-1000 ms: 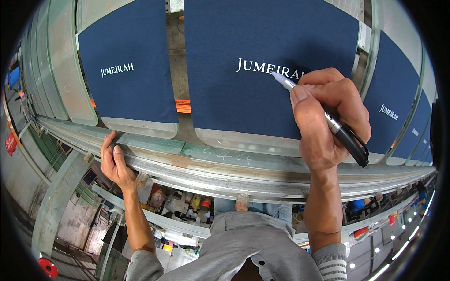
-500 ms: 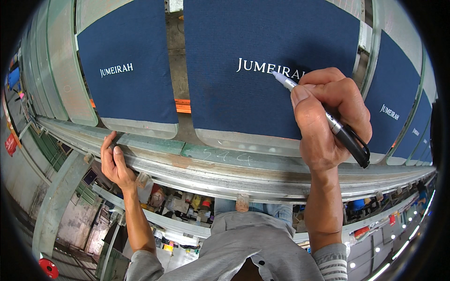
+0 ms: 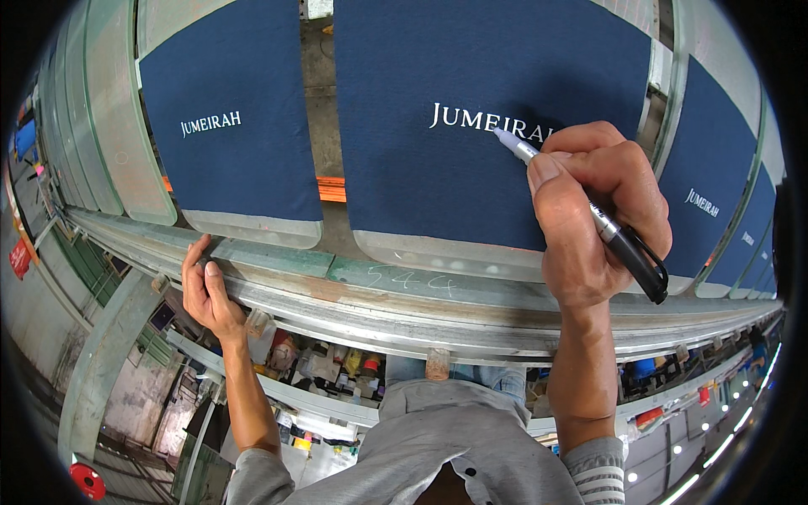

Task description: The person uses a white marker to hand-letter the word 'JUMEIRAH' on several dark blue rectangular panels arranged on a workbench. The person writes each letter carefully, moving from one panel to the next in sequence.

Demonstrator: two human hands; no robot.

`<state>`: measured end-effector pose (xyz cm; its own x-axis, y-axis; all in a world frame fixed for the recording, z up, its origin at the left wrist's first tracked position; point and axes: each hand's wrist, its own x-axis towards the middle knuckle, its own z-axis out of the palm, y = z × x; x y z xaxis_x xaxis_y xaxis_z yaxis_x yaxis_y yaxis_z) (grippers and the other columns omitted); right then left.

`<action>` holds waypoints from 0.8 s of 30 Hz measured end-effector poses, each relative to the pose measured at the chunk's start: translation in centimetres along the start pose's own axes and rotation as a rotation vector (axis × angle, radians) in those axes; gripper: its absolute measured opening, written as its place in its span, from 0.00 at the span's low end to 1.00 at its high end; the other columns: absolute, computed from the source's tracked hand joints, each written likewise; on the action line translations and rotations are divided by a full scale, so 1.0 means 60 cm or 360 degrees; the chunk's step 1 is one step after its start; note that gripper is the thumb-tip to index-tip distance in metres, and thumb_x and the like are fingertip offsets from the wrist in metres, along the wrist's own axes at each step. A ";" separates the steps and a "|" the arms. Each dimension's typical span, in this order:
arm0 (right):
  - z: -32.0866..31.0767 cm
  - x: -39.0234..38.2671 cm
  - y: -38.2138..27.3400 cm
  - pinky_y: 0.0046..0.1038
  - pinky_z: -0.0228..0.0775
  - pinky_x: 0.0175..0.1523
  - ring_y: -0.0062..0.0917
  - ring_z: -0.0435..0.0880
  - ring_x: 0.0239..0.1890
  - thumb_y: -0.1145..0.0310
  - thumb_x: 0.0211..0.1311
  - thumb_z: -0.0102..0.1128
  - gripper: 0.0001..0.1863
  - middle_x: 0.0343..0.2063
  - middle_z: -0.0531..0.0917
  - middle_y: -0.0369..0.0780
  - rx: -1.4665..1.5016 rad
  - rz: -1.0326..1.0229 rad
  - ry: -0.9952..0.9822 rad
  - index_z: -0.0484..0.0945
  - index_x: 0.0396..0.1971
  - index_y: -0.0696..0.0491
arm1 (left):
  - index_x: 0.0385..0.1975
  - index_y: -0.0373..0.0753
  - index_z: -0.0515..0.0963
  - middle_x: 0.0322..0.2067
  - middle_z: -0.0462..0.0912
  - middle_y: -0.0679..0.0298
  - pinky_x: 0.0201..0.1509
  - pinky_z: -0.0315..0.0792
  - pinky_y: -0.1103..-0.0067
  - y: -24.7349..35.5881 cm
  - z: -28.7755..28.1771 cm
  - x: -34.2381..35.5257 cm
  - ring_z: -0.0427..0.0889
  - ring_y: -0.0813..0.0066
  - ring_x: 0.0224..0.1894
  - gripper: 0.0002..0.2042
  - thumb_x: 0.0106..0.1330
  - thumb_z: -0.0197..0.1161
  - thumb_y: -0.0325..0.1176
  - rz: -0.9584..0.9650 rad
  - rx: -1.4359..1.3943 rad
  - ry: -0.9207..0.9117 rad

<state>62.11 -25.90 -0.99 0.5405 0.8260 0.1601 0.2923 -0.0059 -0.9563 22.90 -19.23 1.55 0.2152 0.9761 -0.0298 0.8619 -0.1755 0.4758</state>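
My right hand [image 3: 593, 219] grips a silver-and-black marker [image 3: 621, 252], its pale tip on white printed lettering in the middle of a navy fabric panel [image 3: 433, 185]. The panel lies flat on a board [image 3: 421, 248] with rounded corners. My left hand [image 3: 210, 295], fingers loosely bent and holding nothing, rests at the edge of the long metal rail [image 3: 328, 295] below the boards. A second navy panel [image 3: 227, 168] with the same lettering is left of the middle one, and more [image 3: 707, 160] continue to the right.
Pale greenish bare boards [image 3: 118, 135] stand in a row at the far left. An orange strip [image 3: 331, 189] shows in the gap between boards. Below the rail are a shelf of assorted small items [image 3: 320, 362], a wooden block [image 3: 437, 364] and a red disc [image 3: 87, 481].
The pictured panels, my right hand and the marker have shifted a few pixels rightward together. My left hand has stayed at the rail, and the grip on the marker looks the same.
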 end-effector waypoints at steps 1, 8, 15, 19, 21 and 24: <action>0.000 0.000 -0.001 0.17 0.61 0.22 0.15 0.73 0.17 0.80 0.47 0.60 0.04 0.21 0.81 0.47 -0.0006 0.0004 -0.0004 0.73 0.20 0.59 | 0.24 0.29 0.70 0.50 0.82 0.52 0.61 0.66 0.69 0.001 0.000 0.000 0.78 0.63 0.53 0.15 0.72 0.53 0.32 0.0002 0.0004 0.0004; -0.003 -0.001 0.001 0.17 0.61 0.22 0.14 0.72 0.16 0.80 0.47 0.60 0.04 0.21 0.81 0.47 -0.0018 -0.0005 -0.0023 0.73 0.20 0.59 | 0.25 0.28 0.70 0.50 0.82 0.52 0.61 0.66 0.69 0.003 0.000 0.001 0.78 0.63 0.53 0.15 0.72 0.52 0.32 0.0019 0.0017 0.0001; -0.003 -0.001 0.002 0.17 0.61 0.22 0.15 0.72 0.16 0.80 0.47 0.60 0.04 0.21 0.81 0.47 -0.0014 -0.0027 -0.0031 0.73 0.20 0.58 | 0.24 0.29 0.70 0.49 0.82 0.51 0.61 0.66 0.69 0.003 0.001 0.001 0.78 0.63 0.54 0.15 0.72 0.52 0.32 0.0023 0.0010 0.0001; -0.003 0.000 0.001 0.17 0.62 0.22 0.15 0.72 0.16 0.80 0.47 0.60 0.05 0.21 0.81 0.47 -0.0018 -0.0025 -0.0025 0.73 0.20 0.58 | 0.24 0.29 0.70 0.49 0.82 0.51 0.62 0.65 0.68 0.000 0.000 0.001 0.78 0.63 0.53 0.15 0.72 0.52 0.32 0.0030 0.0018 -0.0007; -0.002 0.000 0.001 0.18 0.62 0.23 0.15 0.72 0.16 0.80 0.47 0.60 0.05 0.21 0.81 0.47 -0.0013 -0.0019 -0.0016 0.73 0.20 0.58 | 0.24 0.30 0.70 0.49 0.82 0.51 0.63 0.65 0.67 0.000 0.000 0.001 0.78 0.64 0.53 0.15 0.72 0.52 0.32 0.0025 0.0018 -0.0002; 0.000 -0.001 0.001 0.18 0.61 0.23 0.15 0.72 0.17 0.80 0.47 0.61 0.05 0.21 0.81 0.47 -0.0011 -0.0018 0.0000 0.72 0.20 0.58 | 0.23 0.30 0.69 0.49 0.83 0.52 0.64 0.64 0.67 0.001 -0.001 0.000 0.78 0.64 0.52 0.15 0.72 0.52 0.33 0.0013 0.0017 0.0001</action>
<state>62.12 -25.94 -1.05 0.5373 0.8259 0.1707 0.3040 -0.0008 -0.9527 22.91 -19.26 1.61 0.2216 0.9748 -0.0253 0.8651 -0.1846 0.4665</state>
